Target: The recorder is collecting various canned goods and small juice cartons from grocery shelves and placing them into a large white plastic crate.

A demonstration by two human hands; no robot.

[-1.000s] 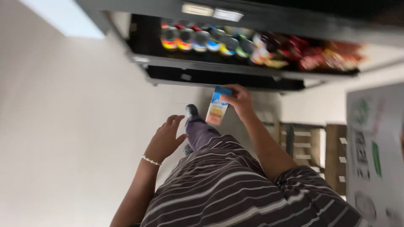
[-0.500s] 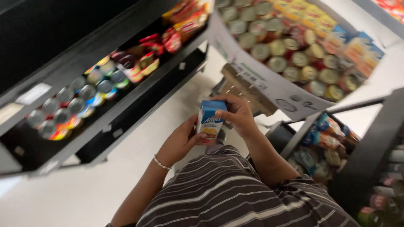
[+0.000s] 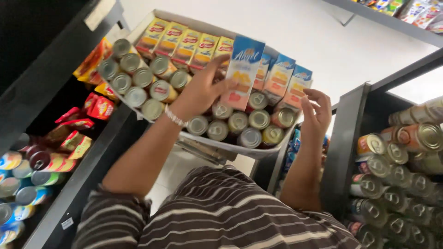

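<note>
Item, far left of the grip: dark shelf (image 3: 99, 152) with red and yellow snack packets (image 3: 99, 107) and, lower down, coloured tins lying on their sides (image 3: 27, 182). Well apart from either hand.

Item, left hand (image 3: 200, 90), white bead bracelet (image 3: 174, 116) at the wrist: grip closed on a tall blue-and-white cardboard drink carton with a peach picture (image 3: 242, 74), thumb on the front face, fingers behind. Carton is upright, slightly tilted, held above the white display tray (image 3: 230, 146).

Item, under and left of the grip: rows of silver-topped round cans (image 3: 138, 87) standing in the tray, with yellow-and-red cartons (image 3: 184, 44) behind them.

Item, just right of the grip: matching blue-and-white cartons (image 3: 281, 78) standing in a row at the tray's back.

Item, right hand (image 3: 316, 115): fingers loosely curled, grip half-wide, holding nothing, hovering near the tray's right end beside the last carton.

Item, far right: dark rack (image 3: 346, 147) of stacked cans seen end-on (image 3: 397, 152).

Risks, as judged: the one-handed pinch sits low on the carton, so it could slip or swing and knock the neighbouring cartons down like dominoes. A dropped carton would land on the can tops and could dent or burst. The tray appears to overhang, so pressing on it might tip it.
</note>
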